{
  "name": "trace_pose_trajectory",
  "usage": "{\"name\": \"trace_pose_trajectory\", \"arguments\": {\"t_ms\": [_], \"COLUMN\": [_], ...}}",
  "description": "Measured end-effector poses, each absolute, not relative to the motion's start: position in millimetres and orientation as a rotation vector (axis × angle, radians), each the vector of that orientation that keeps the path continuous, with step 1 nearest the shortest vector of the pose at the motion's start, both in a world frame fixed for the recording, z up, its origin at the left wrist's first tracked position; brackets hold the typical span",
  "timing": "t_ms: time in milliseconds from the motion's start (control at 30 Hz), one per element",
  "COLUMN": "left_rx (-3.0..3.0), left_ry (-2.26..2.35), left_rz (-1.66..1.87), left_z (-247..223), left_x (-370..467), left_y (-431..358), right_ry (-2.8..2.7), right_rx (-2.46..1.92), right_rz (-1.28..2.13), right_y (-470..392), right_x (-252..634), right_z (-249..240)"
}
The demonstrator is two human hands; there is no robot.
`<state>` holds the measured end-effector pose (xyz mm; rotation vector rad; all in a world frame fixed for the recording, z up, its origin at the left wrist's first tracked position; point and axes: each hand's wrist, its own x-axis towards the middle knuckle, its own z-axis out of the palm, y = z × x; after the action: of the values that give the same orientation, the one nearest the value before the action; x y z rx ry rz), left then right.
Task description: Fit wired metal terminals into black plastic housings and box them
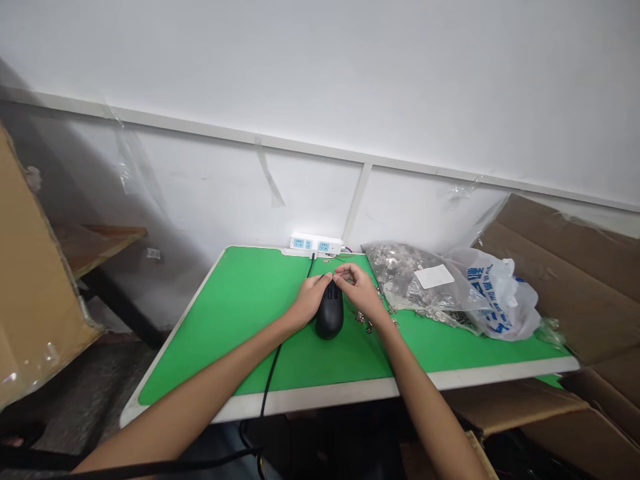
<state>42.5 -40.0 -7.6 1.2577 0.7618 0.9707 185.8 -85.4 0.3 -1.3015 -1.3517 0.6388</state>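
A smooth black rounded device (pixel 329 319), shaped much like a computer mouse, rests on the green tabletop (pixel 215 320). At its far end, my left hand (pixel 311 298) is closed with thumb and finger pinched together. My right hand (pixel 359 288) meets it there from the other side, also closed in a pinch. The fingertips almost touch each other over the device's slotted tip. Whatever sits between them is too small to make out. Several small metal pieces (pixel 360 317) lie just right of my right hand.
A clear bag of metal parts (pixel 395 267) with a white label (pixel 434 277) lies right, beside a white plastic bag (pixel 500 293). A power strip (pixel 316 244) sits against the wall. A black cable (pixel 273 367) crosses the table. Cardboard boxes (pixel 565 280) stand at right.
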Motion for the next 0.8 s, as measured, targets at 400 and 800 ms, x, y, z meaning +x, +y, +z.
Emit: {"name": "trace_pose_trajectory", "arguments": {"t_ms": [400, 800], "left_rx": [2.016, 2.622], "left_ry": [0.607, 0.208], "left_rz": [1.162, 1.335], "left_z": [14.7, 3.6], "left_x": [17.8, 3.3], "left_y": [-46.9, -35.7], "right_ry": [-1.888, -1.981], "right_rx": [-1.255, -1.203], "right_rz": [-0.112, -0.580], "right_y": [-109.4, -118.5], "right_x": [181.0, 180.8], "right_z": [14.7, 18.3]}}
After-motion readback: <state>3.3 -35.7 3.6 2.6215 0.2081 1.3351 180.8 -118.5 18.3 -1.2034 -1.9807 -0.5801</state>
